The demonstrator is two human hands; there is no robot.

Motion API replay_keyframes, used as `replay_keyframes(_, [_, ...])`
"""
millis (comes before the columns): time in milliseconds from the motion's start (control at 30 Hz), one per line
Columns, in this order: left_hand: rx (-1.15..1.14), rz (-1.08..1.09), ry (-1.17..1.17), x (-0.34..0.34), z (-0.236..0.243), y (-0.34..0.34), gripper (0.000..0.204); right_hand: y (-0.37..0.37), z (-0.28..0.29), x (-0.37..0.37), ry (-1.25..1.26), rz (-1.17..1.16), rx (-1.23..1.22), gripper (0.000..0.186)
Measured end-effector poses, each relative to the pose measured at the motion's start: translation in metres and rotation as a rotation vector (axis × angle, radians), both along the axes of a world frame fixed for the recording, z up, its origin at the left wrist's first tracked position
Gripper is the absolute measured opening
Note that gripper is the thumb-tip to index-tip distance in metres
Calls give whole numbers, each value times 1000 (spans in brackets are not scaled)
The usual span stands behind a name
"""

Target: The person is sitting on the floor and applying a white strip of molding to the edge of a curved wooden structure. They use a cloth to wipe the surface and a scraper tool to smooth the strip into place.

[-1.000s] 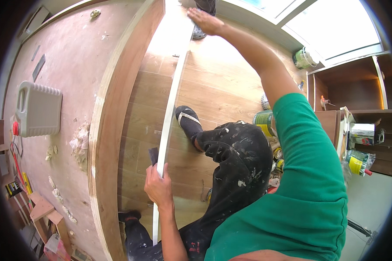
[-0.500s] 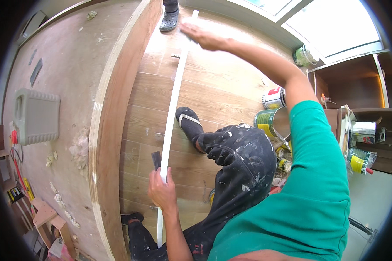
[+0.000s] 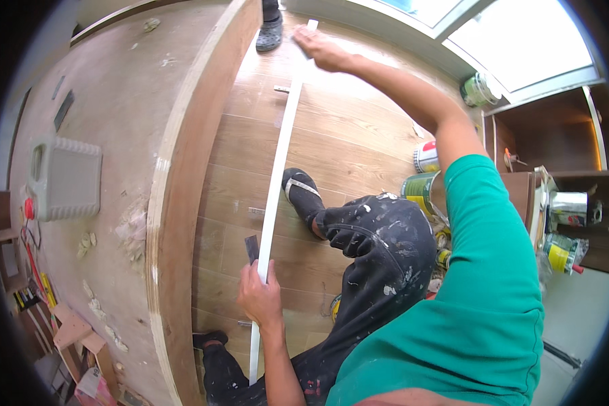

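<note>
A long, narrow white strip (image 3: 283, 149) runs from near my left leg toward the far side, over the floor. My left hand (image 3: 260, 296) is closed around its near part. From the same hand sticks up a dark grey flat piece (image 3: 252, 247), seemingly sandpaper, beside the strip. At the strip's far end my right hand (image 3: 323, 51) lies across it, arm stretched out. Its fingers are together over a small grey piece (image 3: 303, 50) that shows at their edge and looks like sandpaper. Most of that piece is hidden.
On the left a wooden board edge (image 3: 189, 135) borders a dusty surface with a white jerrycan (image 3: 68, 179). Small metal brackets (image 3: 281, 89) lie by the strip. Paint cans (image 3: 421, 189) stand at right before a brown cabinet (image 3: 545, 135). A person's grey clog (image 3: 269, 35) is at the far end.
The view has shifted, so the scene sits slightly further right. My right hand has slid a little toward the strip's far end. My left hand keeps its grip.
</note>
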State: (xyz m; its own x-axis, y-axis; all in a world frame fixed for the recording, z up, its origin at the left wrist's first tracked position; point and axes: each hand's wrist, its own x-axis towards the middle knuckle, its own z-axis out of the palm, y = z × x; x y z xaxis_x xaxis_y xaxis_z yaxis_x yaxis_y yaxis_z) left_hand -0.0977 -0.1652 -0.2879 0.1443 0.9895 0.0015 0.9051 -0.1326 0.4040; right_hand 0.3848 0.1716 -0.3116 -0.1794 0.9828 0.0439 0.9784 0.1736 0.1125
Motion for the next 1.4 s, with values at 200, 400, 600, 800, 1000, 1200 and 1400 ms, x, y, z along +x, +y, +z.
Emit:
replay_keyframes(200, [-32,-20,-15,3,4,3,32,12,-16,43,77,-6,227,70])
replay_keyframes(400, [10,-6,-37,-7,1,-1,29,-97,-10,-67,216,301,-4,78])
replay_keyframes(600, [60,-42,-25,-10,-5,6,31,-212,15,-192,254,770,-240,76])
replay_keyframes(800, [119,-50,-59,-7,-17,13,35,-163,17,-127,284,506,-231,91])
replay_keyframes(1000, [50,-26,-71,-17,-29,2,38,-226,-4,-208,57,611,-137,81])
replay_keyframes(1200, [106,6,-64,-30,-29,0,40,-245,18,-234,239,712,-263,86])
replay_keyframes(1400, [143,82,-278,-16,-13,7,56,-196,49,-142,278,33,68,65])
